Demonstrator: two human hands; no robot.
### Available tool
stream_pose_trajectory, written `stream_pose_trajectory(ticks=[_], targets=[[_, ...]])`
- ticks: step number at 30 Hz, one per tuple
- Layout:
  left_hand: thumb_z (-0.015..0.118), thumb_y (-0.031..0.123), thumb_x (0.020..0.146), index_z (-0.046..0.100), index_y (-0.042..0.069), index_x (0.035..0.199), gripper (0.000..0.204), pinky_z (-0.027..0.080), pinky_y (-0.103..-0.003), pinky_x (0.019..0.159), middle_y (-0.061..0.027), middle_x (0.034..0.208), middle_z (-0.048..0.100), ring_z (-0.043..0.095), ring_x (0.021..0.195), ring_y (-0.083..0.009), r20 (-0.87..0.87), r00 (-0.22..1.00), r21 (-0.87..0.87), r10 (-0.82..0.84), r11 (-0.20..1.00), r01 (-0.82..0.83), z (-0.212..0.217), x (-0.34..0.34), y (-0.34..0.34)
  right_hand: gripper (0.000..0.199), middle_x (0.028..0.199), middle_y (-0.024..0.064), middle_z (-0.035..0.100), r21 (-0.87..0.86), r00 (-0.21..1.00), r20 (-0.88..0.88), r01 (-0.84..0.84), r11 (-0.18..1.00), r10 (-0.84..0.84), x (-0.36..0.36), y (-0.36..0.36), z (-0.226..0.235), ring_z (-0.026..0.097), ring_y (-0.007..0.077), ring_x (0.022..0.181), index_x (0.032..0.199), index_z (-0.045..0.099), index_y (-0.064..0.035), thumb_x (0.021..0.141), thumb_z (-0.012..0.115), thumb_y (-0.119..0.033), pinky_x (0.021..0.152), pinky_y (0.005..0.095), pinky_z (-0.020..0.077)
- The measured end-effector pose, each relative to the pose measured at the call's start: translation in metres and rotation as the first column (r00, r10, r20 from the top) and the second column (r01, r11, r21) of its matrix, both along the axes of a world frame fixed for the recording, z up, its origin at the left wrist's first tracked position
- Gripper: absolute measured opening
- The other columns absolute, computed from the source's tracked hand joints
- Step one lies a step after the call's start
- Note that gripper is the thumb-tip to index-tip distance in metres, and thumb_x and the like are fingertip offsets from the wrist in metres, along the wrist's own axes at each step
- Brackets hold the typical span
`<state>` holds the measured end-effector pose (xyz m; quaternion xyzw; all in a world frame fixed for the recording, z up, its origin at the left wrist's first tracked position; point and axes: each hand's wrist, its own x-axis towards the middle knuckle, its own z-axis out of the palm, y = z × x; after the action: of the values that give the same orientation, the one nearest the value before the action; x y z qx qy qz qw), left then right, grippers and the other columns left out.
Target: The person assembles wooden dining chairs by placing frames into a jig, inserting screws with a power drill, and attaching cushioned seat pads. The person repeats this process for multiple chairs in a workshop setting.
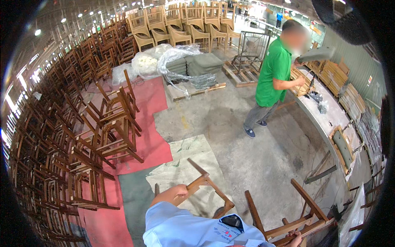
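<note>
My left hand [176, 193] is closed round a rail of a brown wooden chair frame [204, 179], held tilted in front of my left side. Its legs stick out over a pale sheet on the floor. At the lower right my right hand [293, 239] grips a second wooden chair frame [302, 223], whose legs point up and away from me. No seat pad shows on either frame. My light blue shirt hides part of the first frame's near side, and the lower edge cuts off part of the second.
Stacked dark chair frames [53, 173] fill the left side. Red floor sheets [144, 123] lie beside them. A person in green [273, 70] stands at a long workbench [314, 117] on the right, holding a grey pad [317, 54]. Wrapped grey cushions [201, 66] sit on a pallet behind.
</note>
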<state>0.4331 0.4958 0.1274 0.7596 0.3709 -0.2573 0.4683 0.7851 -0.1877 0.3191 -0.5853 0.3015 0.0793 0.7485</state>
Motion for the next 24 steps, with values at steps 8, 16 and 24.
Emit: stream_pose_trajectory(ticks=[8,16,24], targets=[[0.076,0.035,0.077,0.071,0.002,0.117,0.052,0.052,-0.049,0.097,-0.0215,0.122,0.069,0.066,0.117,-0.0311,-0.036,0.986,0.34,0.161,0.93,-0.14,-0.025,0.082,0.032,0.015,0.063,0.0092,0.051,-0.121,0.999,0.031,-0.034,0.992,0.038,0.043,0.026,0.038,0.049,0.0251,0.053,0.075,0.051,-0.0087,0.082,0.056,-0.02,0.049,0.039,0.0441],[0.075,0.04,0.081,0.07,0.005,0.121,0.053,0.044,-0.048,0.108,-0.0179,0.127,0.068,0.063,0.122,-0.0323,0.048,0.845,0.547,0.533,0.693,-0.469,-0.056,0.088,0.081,0.028,0.059,0.0082,0.051,-0.018,0.996,0.079,-0.029,0.999,0.031,0.015,0.029,0.067,0.047,0.0234,0.051,0.069,0.048,-0.013,0.089,0.059,-0.03,0.047,0.0381,0.0401],[0.055,0.02,0.091,0.072,0.0,0.105,0.03,0.056,-0.047,0.075,-0.0202,0.095,0.074,0.072,0.085,-0.0343,-0.228,0.844,0.364,-0.487,0.761,0.537,-0.153,0.049,-0.013,0.007,0.069,0.0079,0.052,-0.108,0.994,0.104,-0.016,0.994,0.027,-0.006,0.074,0.115,0.051,0.0215,0.059,0.083,0.053,-0.0078,0.083,0.057,-0.014,0.058,0.0385,0.0473]])
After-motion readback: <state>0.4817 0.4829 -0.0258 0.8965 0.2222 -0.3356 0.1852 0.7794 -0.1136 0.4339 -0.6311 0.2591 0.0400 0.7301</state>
